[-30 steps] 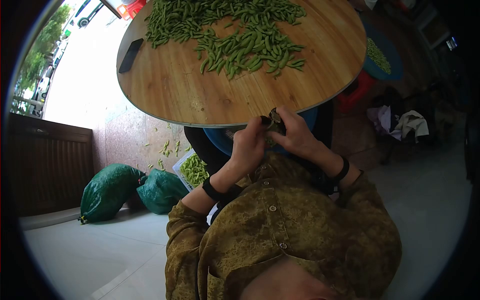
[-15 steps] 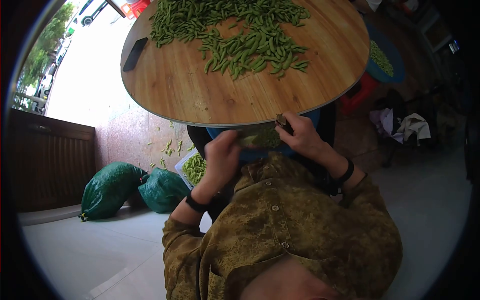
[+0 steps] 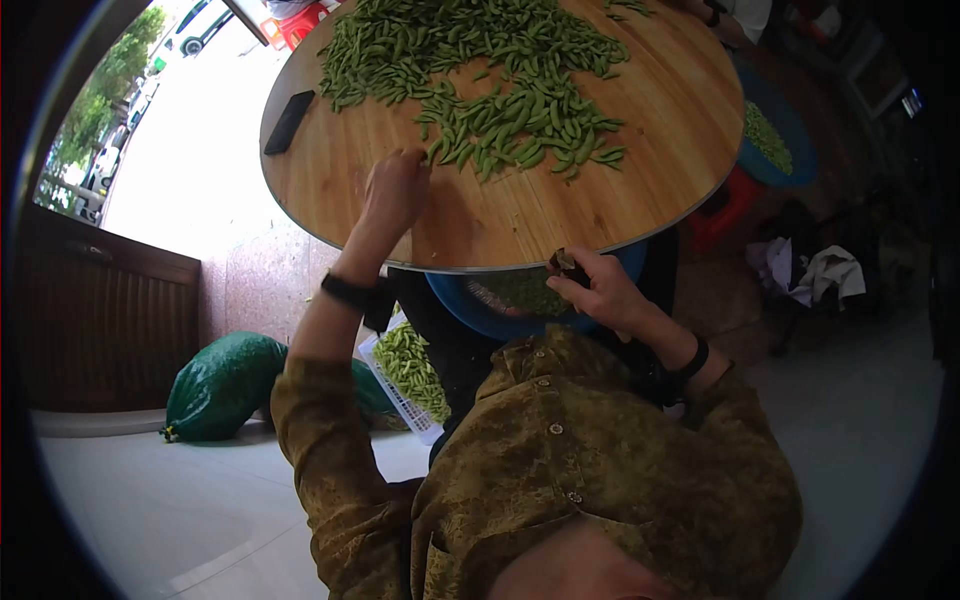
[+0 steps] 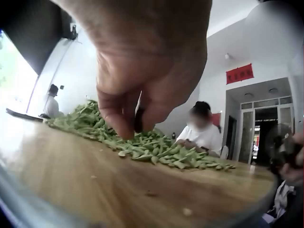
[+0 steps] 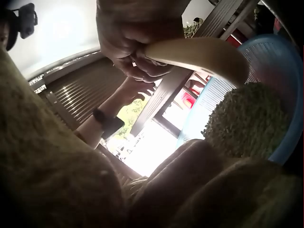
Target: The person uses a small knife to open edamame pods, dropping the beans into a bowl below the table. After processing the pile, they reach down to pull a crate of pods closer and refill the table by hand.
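My left hand (image 3: pixel 398 188) reaches over the round wooden table (image 3: pixel 345 200), fingertips at the near left edge of a heap of green bean pods (image 3: pixel 525 120). In the left wrist view its fingers point down over the pods, a dark cover on the thumb tip (image 4: pixel 139 119); I cannot tell whether a pod is between them. My right hand (image 3: pixel 605 290) grips a tan curved handle (image 5: pixel 204 57) below the table's near edge. A dark brown piece (image 3: pixel 563 262) shows at its thumb and forefinger. Beneath is a blue basin (image 3: pixel 455 310) with shelled beans (image 5: pixel 247 121).
A black phone-like slab (image 3: pixel 290 122) lies at the table's left. Beside my leg stands a white basket (image 3: pixel 425 425) of pods, near a green sack (image 3: pixel 222 385). Another blue basin (image 3: pixel 800 160) of beans is at the right. A person in white (image 4: pixel 202 133) sits across the table.
My left hand leaves the right hand, passes left over the lap, and now reaches forward onto the table at the pods. The right hand stays near the table edge, keeping its grip.
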Tool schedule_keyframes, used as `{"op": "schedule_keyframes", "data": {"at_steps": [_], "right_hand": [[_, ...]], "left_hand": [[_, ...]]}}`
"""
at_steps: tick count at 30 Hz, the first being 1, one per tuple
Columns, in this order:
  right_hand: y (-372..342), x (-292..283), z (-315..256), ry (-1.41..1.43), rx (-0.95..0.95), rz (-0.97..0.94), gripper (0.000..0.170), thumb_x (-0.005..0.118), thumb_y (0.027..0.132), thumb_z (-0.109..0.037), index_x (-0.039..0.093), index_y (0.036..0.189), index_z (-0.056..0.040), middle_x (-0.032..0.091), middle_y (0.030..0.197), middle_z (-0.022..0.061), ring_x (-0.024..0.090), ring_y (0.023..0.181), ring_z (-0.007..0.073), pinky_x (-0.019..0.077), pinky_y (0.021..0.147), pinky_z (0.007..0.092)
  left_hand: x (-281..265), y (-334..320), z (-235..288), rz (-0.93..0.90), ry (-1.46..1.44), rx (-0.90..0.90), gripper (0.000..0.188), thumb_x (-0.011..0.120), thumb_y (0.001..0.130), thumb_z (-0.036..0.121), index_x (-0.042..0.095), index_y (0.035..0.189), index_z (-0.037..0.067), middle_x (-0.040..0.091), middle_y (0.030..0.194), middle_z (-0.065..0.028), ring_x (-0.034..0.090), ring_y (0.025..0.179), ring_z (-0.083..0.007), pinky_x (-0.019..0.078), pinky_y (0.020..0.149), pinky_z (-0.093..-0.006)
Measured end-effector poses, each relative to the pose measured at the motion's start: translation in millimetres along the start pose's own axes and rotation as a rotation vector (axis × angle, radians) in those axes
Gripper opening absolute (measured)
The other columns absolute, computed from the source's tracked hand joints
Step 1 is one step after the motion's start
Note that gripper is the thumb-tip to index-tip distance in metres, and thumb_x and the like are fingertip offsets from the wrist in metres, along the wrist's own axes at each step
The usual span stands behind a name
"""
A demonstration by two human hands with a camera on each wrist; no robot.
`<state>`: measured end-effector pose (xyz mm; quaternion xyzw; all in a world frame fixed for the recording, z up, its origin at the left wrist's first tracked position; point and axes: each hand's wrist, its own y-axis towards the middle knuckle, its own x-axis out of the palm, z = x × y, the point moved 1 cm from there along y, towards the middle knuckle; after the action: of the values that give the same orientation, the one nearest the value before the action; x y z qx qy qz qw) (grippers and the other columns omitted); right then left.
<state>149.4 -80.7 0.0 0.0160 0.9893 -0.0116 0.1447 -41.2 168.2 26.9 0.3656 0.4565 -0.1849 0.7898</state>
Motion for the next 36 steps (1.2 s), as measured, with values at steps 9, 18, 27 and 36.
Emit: {"op": "schedule_keyframes", "data": {"at_steps": [9, 18, 27, 36], "right_hand": [[-2.1, -6.3, 4.4, 0.487, 0.127, -0.106, 0.035, 0.041, 0.098, -0.012, 0.041, 0.131, -0.0013, 0.049, 0.075, 0.0011, 0.043, 0.056, 0.0049, 0.035, 0.046, 0.0199], [9.2, -5.1, -33.0, 0.796, 0.039, -0.192, 0.027, 0.042, 0.098, -0.016, 0.045, 0.121, -0.0023, 0.05, 0.079, 0.0027, 0.043, 0.053, 0.0057, 0.0334, 0.041, 0.0184], [4.3, -5.3, -29.5, 0.974, 0.047, -0.275, 0.033, 0.037, 0.099, -0.014, 0.038, 0.128, 0.0001, 0.046, 0.078, 0.0053, 0.039, 0.053, 0.0065, 0.0344, 0.042, 0.0183], [0.9, -1.9, -33.0, 0.903, 0.047, -0.196, 0.035, 0.039, 0.098, -0.013, 0.041, 0.13, 0.0002, 0.046, 0.076, 0.0042, 0.04, 0.052, 0.0062, 0.0347, 0.042, 0.0182]], "left_hand": [[28.4, 24.8, -24.2, -0.074, 0.006, -0.113, 0.022, 0.061, 0.076, 0.017, 0.063, 0.088, -0.002, 0.063, 0.082, -0.0226, 0.061, 0.08, -0.0396, 0.048, 0.073, -0.0451], [-11.6, -56.3, 104.8, -0.447, -1.327, -0.507, 0.012, 0.06, 0.089, 0.013, 0.061, 0.091, 0.002, 0.06, 0.07, -0.0014, 0.05, 0.051, -0.0062, 0.036, 0.044, -0.0185], [0.5, -63.6, 116.2, -0.449, -1.377, -0.482, 0.011, 0.061, 0.089, 0.011, 0.061, 0.093, 0.0, 0.057, 0.068, 0.0003, 0.045, 0.052, -0.0042, 0.0315, 0.047, -0.0191], [4.7, -70.4, 115.2, -0.328, -1.381, -0.349, 0.014, 0.06, 0.089, 0.008, 0.062, 0.101, 0.001, 0.059, 0.073, 0.0019, 0.048, 0.061, -0.0029, 0.0358, 0.054, -0.0181]]}}
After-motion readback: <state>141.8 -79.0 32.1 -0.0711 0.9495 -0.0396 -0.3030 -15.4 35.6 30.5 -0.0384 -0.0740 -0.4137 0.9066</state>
